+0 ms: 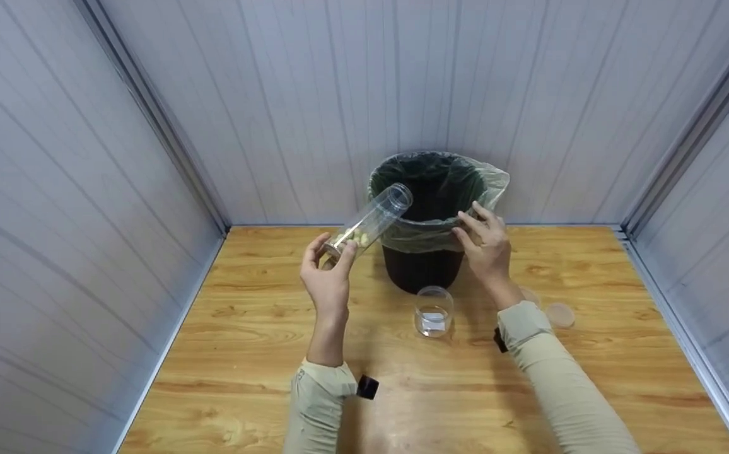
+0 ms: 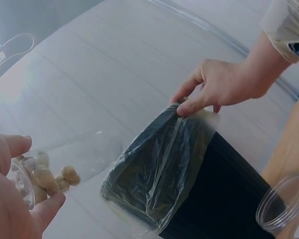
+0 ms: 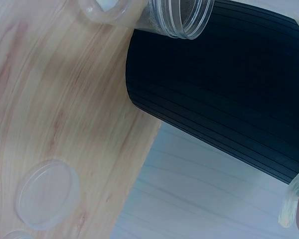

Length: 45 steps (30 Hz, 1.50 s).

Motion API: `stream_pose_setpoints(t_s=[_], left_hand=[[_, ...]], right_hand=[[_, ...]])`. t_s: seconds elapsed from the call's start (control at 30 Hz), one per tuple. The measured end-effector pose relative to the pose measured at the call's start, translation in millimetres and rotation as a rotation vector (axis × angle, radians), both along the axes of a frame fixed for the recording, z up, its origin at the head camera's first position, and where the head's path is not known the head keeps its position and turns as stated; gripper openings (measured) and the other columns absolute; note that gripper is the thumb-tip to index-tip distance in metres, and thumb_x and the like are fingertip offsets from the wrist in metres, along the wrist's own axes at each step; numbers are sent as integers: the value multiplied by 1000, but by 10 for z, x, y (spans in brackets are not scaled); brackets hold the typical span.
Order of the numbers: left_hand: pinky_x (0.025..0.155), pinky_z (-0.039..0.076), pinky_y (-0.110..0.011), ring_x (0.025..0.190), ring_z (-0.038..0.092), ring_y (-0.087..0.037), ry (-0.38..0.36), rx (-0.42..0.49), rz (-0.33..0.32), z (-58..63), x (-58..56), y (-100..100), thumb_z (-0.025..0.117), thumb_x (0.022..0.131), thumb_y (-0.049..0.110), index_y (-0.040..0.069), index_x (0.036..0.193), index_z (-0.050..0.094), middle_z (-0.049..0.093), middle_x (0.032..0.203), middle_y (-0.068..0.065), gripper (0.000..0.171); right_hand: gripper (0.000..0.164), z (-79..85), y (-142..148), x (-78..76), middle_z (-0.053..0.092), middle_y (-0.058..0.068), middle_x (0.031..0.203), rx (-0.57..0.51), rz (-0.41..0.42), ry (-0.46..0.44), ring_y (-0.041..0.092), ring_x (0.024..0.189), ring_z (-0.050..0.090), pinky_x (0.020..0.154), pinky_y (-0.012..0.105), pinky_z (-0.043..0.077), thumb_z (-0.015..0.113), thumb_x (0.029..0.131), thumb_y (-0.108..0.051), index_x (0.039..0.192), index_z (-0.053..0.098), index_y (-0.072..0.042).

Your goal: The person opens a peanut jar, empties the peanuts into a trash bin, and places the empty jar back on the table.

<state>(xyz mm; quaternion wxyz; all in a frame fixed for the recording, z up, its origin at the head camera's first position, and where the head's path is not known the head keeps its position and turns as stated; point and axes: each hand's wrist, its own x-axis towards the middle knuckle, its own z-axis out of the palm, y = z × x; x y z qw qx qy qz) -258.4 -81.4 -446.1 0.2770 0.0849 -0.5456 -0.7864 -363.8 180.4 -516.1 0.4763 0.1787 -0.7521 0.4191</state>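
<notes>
My left hand (image 1: pixel 328 287) holds a clear plastic jar (image 1: pixel 378 215) near its base, tilted with the lidless mouth over the near left rim of a black bin (image 1: pixel 420 271). Peanuts in their shells (image 2: pixel 49 178) lie at the jar's lower end, beside my fingers. A thin clear bag (image 1: pixel 494 181) lines the bin and folds over its rim. On the rim's right side, my right hand (image 1: pixel 488 251) pinches the liner between thumb and fingers, as the left wrist view shows. Only a sliver of that hand shows in the right wrist view.
A second clear jar (image 1: pixel 434 309), lidless and with a white label, stands on the wooden table (image 1: pixel 244 353) before the bin. Two translucent lids lie to the right; one lid (image 1: pixel 560 315) shows fully, the other partly behind my right wrist. Panel walls (image 1: pixel 301 113) enclose the table.
</notes>
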Motion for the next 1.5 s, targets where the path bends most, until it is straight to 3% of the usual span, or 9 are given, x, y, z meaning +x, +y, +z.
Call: stream_pose_setpoints(t_s=[0.27,0.5,0.67,0.83,1.1,1.5], left_hand=[[69,54,-28,82,60,-29,-13,-80,4,46,-9,-30,81,76,5,2,117,62,54,105,-16,45],[61,50,-24,72,55,-20,-5,-152,9,91,3,-54,82,75,3,0,116,63,54,102,-15,46],[62,50,-25,76,55,-21,-8,-185,-22,149,-9,-60,82,75,3,2,117,62,53,106,-15,46],[65,51,-25,82,57,-26,-15,-226,-3,220,-21,-56,83,74,1,0,118,62,55,109,-17,49],[61,50,-23,78,57,-27,-7,-259,-40,531,150,13,79,75,-4,-5,115,61,55,106,-22,44],[64,52,-23,81,59,-29,2,-276,-34,597,178,-11,79,75,-5,-6,116,62,56,104,-17,45]], right_hand=[[30,-29,4,30,63,16,123,-7,1,-28,35,107,58,88,46,48,82,77,-10,107,76,-9],[30,-60,-15,47,63,17,123,-25,10,-17,35,105,59,86,43,48,83,76,-8,106,76,-7],[30,-56,-7,26,63,15,124,-22,-6,-26,34,106,58,86,43,48,82,77,-9,106,76,-8],[30,-53,-5,4,62,12,126,-16,0,-34,34,105,58,87,43,48,82,78,-10,108,76,-10],[31,-31,-6,8,63,17,123,-28,3,-5,34,107,58,88,41,48,82,77,-8,107,76,-9],[30,-22,-41,19,63,14,125,-30,13,0,35,108,58,88,40,48,82,77,-8,106,76,-7]])
